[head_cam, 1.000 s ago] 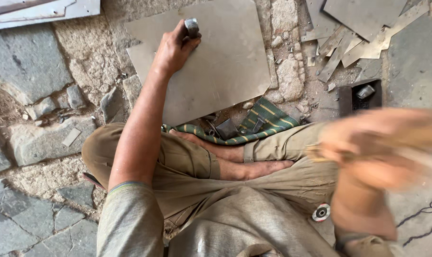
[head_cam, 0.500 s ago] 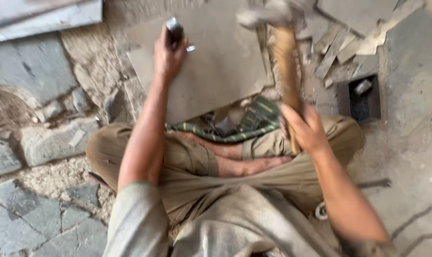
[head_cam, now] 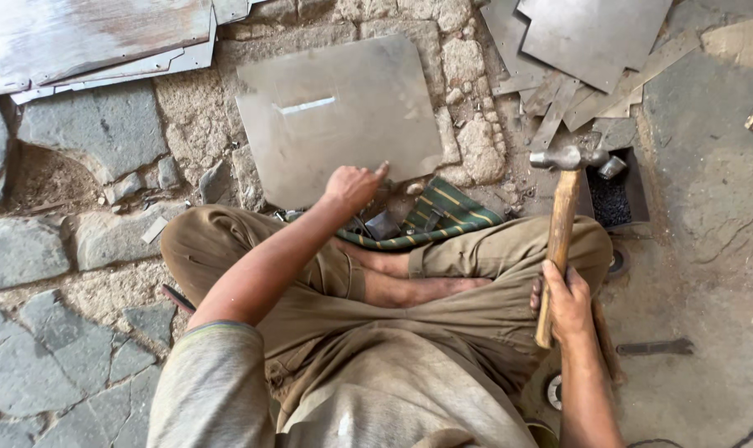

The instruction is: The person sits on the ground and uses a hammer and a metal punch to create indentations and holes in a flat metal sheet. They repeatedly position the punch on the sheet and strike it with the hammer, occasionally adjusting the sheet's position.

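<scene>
the metal sheet lies flat on the stone floor, thin, stiff and probably sharp at the edges. the left hand touches its near edge, loosely curled, grasping nothing. the right hand is clenched around a hammer. scrap strips and a dark tray lie beside.

Colours I see from the head camera: greys, khaki, green stripes.

I see a dull grey metal sheet with one bright silver streak across it. The hammer in my right hand has a pale tan wooden handle and a grey steel head. A cloth is dark green with thin yellow and white stripes. My trousers are khaki-brown, my sleeve grey with a green cuff edge. The floor is blue-grey stone set in sandy beige mortar. A small box is black inside.
</scene>
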